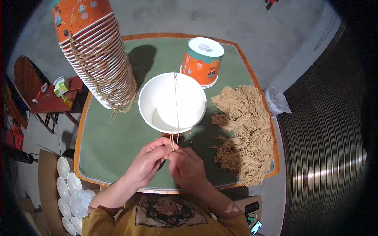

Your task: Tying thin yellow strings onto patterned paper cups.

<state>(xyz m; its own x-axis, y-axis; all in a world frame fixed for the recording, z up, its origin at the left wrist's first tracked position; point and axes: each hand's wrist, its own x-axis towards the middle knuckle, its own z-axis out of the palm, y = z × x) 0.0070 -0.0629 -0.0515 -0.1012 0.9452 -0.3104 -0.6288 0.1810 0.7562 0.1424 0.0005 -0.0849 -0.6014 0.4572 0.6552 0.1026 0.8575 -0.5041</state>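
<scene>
A white-lined paper bucket (148, 103) stands mouth up in the middle of the table. One tan cord (176, 106) runs across its mouth from the far rim to the near side. Just in front of the bucket, my left hand (147, 162) pinches the cord's near end between thumb and fingertips. My right hand (188, 166) meets it there, fingers curled on the same cord; its fingertips are partly hidden. To the right lies a heap of loose tan cords (246, 135). At the far left rises a tall stack of orange paper buckets (84, 19) with cords hanging down its side.
Behind the middle bucket, an upside-down orange and green bucket (202, 67) sits on the green table (114, 147). A red wooden stool (59, 98) stands left. A cardboard box (49, 181) of white round pieces is lower left. A ridged metal surface (327, 149) borders the right.
</scene>
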